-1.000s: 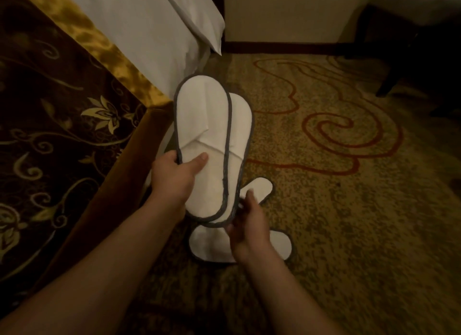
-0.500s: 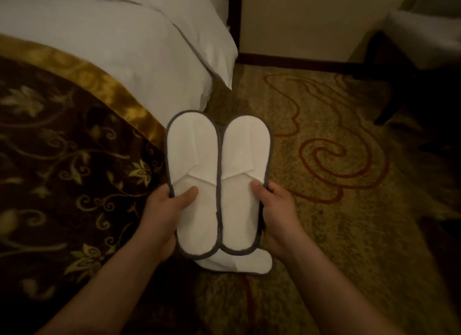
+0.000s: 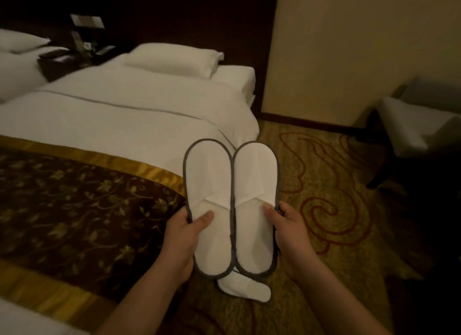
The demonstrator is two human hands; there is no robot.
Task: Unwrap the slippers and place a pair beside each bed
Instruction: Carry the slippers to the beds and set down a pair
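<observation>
White fabric slippers with grey piping (image 3: 209,175), held up side by side, one in each of our hands.

Our left hand (image 3: 182,242) grips the heel half of the slipper at 9 o'clock and our right hand (image 3: 291,237) grips the one at 3 o'clock. Each thumb lies on top, the fingers (image 3: 283,210) are clenched round the outer rims, and the two grey edges touch down the middle. We hold the pair at the centre of view, toes towards 12 o'clock, where the white bed (image 3: 124,115) with its brown-and-gold floral runner (image 3: 74,210) meets the gold swirl-patterned carpet (image 3: 324,235). At 6 o'clock, just under the heels, another white slipper (image 3: 245,288) lies on the carpet beside the bed, partly hidden. We see a white pillow (image 3: 172,59) at 11 o'clock and a pale upholstered chair (image 3: 411,125) at 2 o'clock.
</observation>
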